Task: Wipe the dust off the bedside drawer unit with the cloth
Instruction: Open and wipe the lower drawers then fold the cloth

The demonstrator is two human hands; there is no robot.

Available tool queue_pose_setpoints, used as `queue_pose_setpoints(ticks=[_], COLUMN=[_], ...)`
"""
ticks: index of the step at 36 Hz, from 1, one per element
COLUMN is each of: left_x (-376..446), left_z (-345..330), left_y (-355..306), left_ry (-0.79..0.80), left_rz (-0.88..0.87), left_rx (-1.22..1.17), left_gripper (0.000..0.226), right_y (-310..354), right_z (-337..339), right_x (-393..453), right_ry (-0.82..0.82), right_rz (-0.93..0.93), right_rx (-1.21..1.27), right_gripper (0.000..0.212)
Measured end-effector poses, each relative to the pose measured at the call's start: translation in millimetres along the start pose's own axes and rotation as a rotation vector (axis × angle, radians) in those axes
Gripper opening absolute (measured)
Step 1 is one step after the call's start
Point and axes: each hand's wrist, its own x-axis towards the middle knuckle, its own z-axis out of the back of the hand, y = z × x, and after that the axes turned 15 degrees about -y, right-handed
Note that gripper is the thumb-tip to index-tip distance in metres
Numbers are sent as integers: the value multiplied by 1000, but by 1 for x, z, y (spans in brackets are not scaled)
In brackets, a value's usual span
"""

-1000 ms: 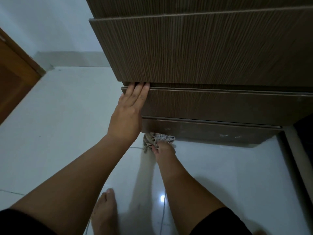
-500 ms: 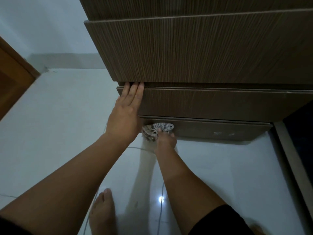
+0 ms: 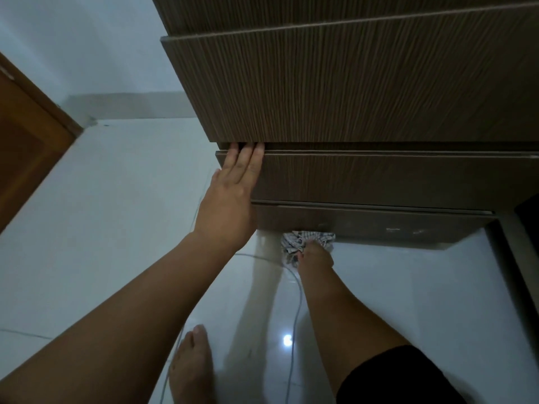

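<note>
Head view: left hand point(image 3: 226, 211) flat, fingers point(image 3: 248, 161) straight and together against dark wood-grain bedside drawer unit point(image 3: 364, 88); right hand point(image 3: 315, 256) gripping crumpled checked cloth point(image 3: 303, 239) at unit's bottom edge, on glossy white tiled floor point(image 3: 408, 301).

Crumpled checked cloth point(image 3: 306, 242) against dark-wood drawer unit point(image 3: 364, 88) base (floor lvl).

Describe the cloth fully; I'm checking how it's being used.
The cloth is pale with a dark checked or striped pattern, bunched into a crumpled wad. The right hand grips it from behind, pressing it against the bottom edge of the drawer unit, just above the white floor. Its full size is hidden.
</note>
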Motion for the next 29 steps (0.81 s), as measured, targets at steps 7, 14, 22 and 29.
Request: queue_pose_setpoints(ticks=[7,14,22,29], left_x=[0,2,1,-3], left_z=[-1,2,-3,-9], left_y=[-8,-15,-11,-8], left_ry=[63,82,41,-1], left_rz=[40,80,52,45], left_rx=[68,76,68,53], left_gripper=[96,100,97,96], right_y=[8,37,43,26], right_z=[-15,-24,-30,-26], right_x=[-24,-36,-24,-12], right_ry=[-119,-122,-170,-109], right_rz=[-127,-52,-24,75], right_rx=[453,584,588,585], right_gripper=[40,41,54,42])
